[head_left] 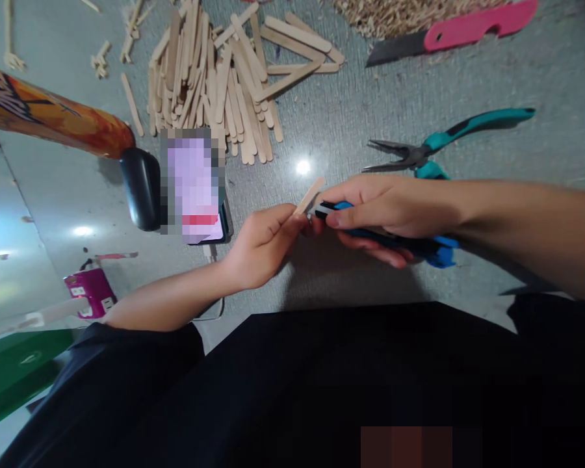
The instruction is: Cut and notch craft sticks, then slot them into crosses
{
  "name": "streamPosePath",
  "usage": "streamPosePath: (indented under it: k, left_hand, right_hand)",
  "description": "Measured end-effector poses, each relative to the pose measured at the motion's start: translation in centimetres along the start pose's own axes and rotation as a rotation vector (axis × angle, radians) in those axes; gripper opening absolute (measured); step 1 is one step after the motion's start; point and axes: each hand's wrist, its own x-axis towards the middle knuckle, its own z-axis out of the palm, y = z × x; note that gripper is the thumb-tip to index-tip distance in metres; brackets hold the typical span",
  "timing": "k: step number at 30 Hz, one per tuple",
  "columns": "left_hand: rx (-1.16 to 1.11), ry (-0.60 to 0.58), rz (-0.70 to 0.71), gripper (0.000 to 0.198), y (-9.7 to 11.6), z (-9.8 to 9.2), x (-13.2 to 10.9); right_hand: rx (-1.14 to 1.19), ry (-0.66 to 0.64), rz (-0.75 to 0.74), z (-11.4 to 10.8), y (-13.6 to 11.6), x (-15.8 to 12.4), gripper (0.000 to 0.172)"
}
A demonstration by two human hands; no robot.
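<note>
Between the thumb and fingers of my left hand (pixel 268 244) is a short piece of wooden craft stick (pixel 311 195), its rounded end pointing up and to the right. My right hand (pixel 377 208) is wrapped round a blue and black utility knife (pixel 394 239). The knife's short blade lies close beside the stick; whether it touches the wood I cannot tell. Above my right wrist, long-nose pliers (pixel 419 155) with teal and black handles lie with their jaws apart, one handle partly hidden behind the wrist.
A heap of craft sticks (pixel 224 84) lies at the back. Wood shavings (pixel 385 16) and a pink-handled saw (pixel 453 36) are at the back right. On the left are a blurred-out phone (pixel 219 227) with a cable, a dark case (pixel 141 188), an orange can (pixel 53 110) and a purple power socket (pixel 90 292).
</note>
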Motion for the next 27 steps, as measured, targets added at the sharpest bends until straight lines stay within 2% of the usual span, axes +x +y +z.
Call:
streamPosePath:
  k: [3,8,15,19,24,27]
  left_hand:
    - [0.038,0.018,0.038,0.043,0.1,0.2,-0.1]
    - [0.059,0.006,-0.009,0.04,0.4,0.2,-0.1]
    - [-0.014,-0.077,-0.065,0.039,0.5,-0.1,0.0]
    - [-0.044,-0.084,-0.079,0.041,1.0,-0.1,0.2]
    - [-0.062,-0.045,-0.145,0.048,1.3,0.1,0.2]
    - [-0.098,-0.013,-0.181,0.051,1.1,0.1,0.2]
  right_hand:
    - [-0.045,0.071,-0.046,0.8,0.1,0.1,0.021]
    - [-0.083,0.062,-0.012,1.2,-0.3,-0.4,0.023]
    - [0.034,0.027,-0.018,1.2,0.0,0.0,0.02]
    - [0.117,0.027,-0.095,1.7,1.0,0.6,0.02]
    - [0.115,0.133,-0.193,2.8,1.7,1.0,0.027]
    - [0.073,0.19,-0.211,3.1,1.7,0.8,0.023]
